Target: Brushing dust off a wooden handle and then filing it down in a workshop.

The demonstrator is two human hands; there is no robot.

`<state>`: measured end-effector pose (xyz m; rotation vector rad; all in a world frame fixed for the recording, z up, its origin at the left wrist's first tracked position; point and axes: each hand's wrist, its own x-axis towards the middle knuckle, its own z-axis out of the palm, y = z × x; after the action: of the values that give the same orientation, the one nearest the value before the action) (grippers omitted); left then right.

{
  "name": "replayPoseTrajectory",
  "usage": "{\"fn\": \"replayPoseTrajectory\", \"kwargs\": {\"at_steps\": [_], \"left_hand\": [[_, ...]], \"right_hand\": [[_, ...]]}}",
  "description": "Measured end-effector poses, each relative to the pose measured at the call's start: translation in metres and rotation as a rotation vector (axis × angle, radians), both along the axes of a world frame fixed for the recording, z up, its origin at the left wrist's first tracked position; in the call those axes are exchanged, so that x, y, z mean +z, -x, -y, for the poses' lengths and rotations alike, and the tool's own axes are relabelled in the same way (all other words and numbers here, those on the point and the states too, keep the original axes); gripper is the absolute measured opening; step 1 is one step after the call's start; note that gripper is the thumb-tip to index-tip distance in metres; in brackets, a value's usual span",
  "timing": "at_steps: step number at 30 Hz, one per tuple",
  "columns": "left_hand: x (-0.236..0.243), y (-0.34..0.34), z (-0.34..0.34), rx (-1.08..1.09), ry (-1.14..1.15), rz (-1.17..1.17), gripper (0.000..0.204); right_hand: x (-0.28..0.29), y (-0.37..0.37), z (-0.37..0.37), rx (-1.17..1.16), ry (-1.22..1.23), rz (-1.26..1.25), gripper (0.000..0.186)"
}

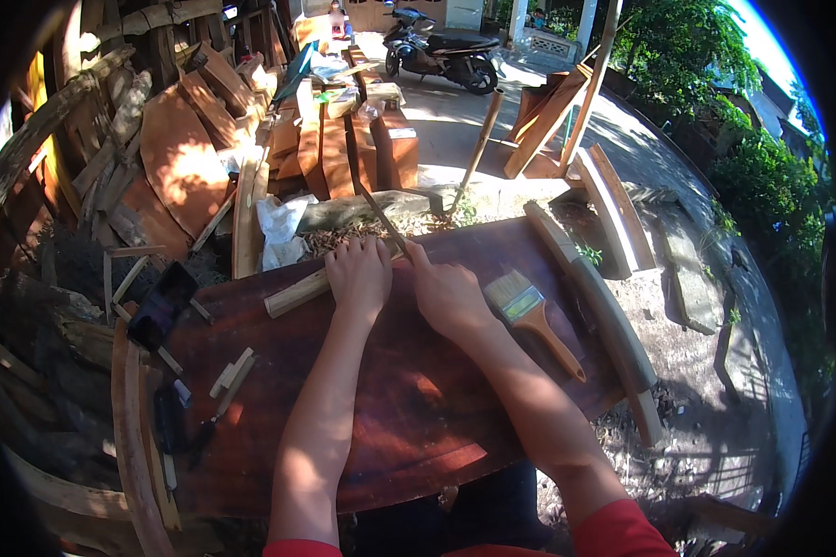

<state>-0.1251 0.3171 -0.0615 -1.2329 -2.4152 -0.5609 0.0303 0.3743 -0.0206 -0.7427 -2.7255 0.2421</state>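
Note:
My left hand is closed over a pale, square-edged wooden stick, pressing it to the dark reddish wooden table. Close by on its right, my right hand grips a long, narrow, dark tool, index finger laid along it. The tool slants up and away past the table's far edge; whether it is a file or a blade I cannot tell. To the right of that hand lies a wide paintbrush with pale bristles and a wooden handle.
On the table's left are small wooden pieces, a dark-ended hand tool and a propped phone. A curved timber runs along the right edge. Beyond stand stacked wood blocks, leaning planks and a parked motorbike.

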Motion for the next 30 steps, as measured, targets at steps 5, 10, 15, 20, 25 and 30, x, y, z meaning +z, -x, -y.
{"fn": "replayPoseTrajectory", "kwargs": {"at_steps": [5,10,15,20,25,30], "left_hand": [[0.001,-0.001,0.0,-0.002,0.013,0.028,0.037],[0.0,0.0,-0.001,0.033,-0.022,0.007,0.035],[0.003,0.004,-0.003,0.01,-0.061,-0.049,0.034],[0.002,0.002,-0.002,-0.019,-0.069,-0.041,0.035],[-0.006,0.002,-0.002,0.024,-0.063,-0.035,0.035],[-0.008,0.001,-0.001,-0.025,-0.065,-0.034,0.035]], "right_hand": [[0.002,-0.003,-0.001,0.017,-0.042,0.013,0.052],[0.005,-0.003,-0.002,0.09,-0.031,0.006,0.054],[0.011,-0.001,0.002,0.061,-0.111,-0.027,0.052],[0.012,0.002,0.002,0.046,-0.111,-0.031,0.059],[0.003,-0.003,0.004,0.08,-0.03,0.034,0.064],[0.003,-0.003,0.005,0.042,-0.067,0.072,0.062]]}}
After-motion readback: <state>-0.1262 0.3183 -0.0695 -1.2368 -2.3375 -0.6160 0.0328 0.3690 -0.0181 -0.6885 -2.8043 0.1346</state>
